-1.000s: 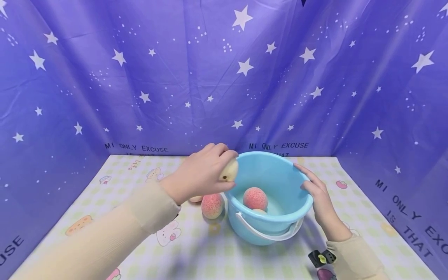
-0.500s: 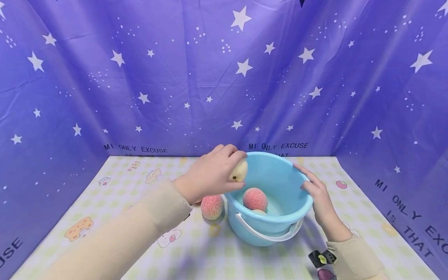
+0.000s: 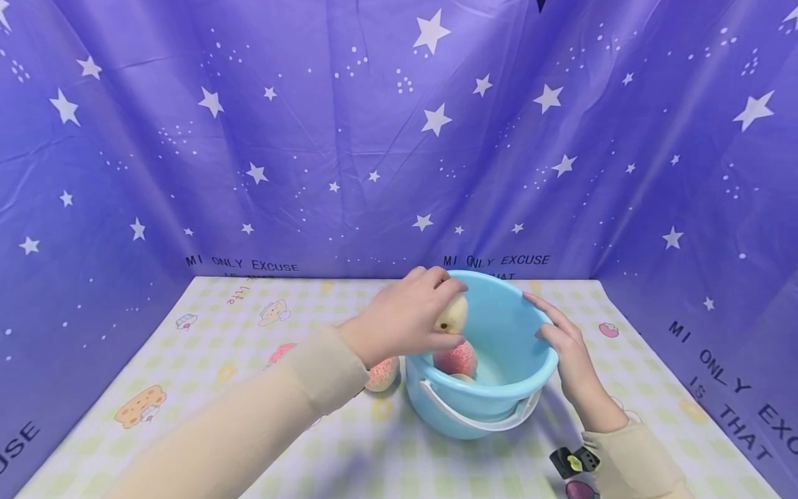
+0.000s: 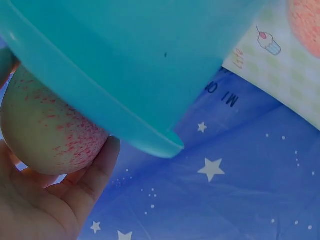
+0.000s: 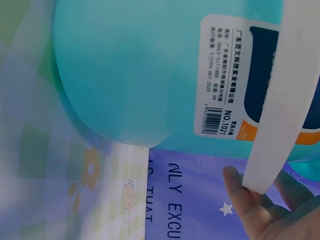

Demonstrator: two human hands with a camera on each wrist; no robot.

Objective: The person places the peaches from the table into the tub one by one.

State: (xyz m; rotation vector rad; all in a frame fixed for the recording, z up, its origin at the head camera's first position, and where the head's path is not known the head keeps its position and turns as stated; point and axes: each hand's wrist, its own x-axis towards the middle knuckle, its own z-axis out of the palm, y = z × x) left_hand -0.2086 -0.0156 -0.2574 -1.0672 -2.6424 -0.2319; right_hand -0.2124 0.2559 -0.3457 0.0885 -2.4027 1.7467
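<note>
My left hand (image 3: 405, 312) grips a pale peach with pink speckles (image 3: 458, 313), over the left side of the bucket's opening. In the left wrist view the fingers curl round this peach (image 4: 55, 122) close to the rim. The light-blue bucket (image 3: 430, 405) stands upright with its white handle (image 3: 476, 421) hanging at the front. A pink peach (image 3: 458, 360) lies inside, a paler round thing partly hidden below it. At the right rim my right hand (image 3: 576, 364) holds the bucket, thumb over the edge; in the right wrist view its fingers (image 5: 240, 192) are near the handle.
Left of the bucket, another peach (image 3: 383, 374) lies on the checked tablecloth (image 3: 237, 333), partly behind the left sleeve. Farther left, a pink peach (image 3: 283, 352) shows above the forearm. A purple star-printed curtain (image 3: 349, 138) surrounds the table. A small black object (image 3: 570, 461) sits beside the right cuff.
My left hand has moved right with the peach, from the bucket's left rim to over its opening. The right hand and bucket have stayed in place.
</note>
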